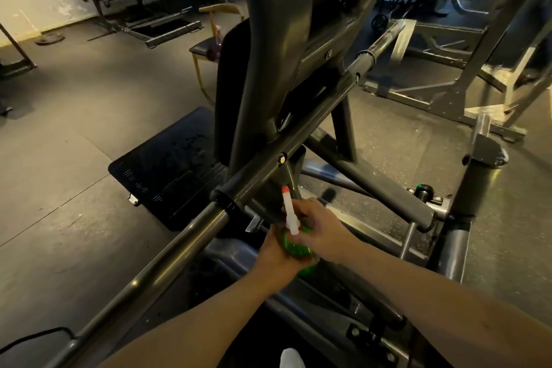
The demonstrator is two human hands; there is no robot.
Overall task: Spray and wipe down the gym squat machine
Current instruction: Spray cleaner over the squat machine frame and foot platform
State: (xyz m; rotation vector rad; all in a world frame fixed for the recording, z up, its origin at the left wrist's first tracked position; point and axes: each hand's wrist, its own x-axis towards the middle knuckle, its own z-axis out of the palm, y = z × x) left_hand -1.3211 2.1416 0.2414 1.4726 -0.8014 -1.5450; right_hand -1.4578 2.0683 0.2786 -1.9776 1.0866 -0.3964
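Note:
A green spray bottle [298, 249] with a white sprayer head and orange nozzle tip is low in the middle of the view. My left hand [276, 252] grips the green body from the left. My right hand [321, 233] holds the neck just under the white sprayer, fingers curled round it. The nozzle points up toward the dark grey squat machine frame [268, 75]. A long steel bar [167, 251] of the machine runs diagonally just left of the bottle. A white cloth [291, 358] shows at the bottom edge.
The machine's black footplate [167, 167] lies on the rubber floor to the left. A chair [209, 48] with a bottle on it stands behind the machine. Other steel frames [448, 69] crowd the right side. A weight plate [49, 38] lies far left.

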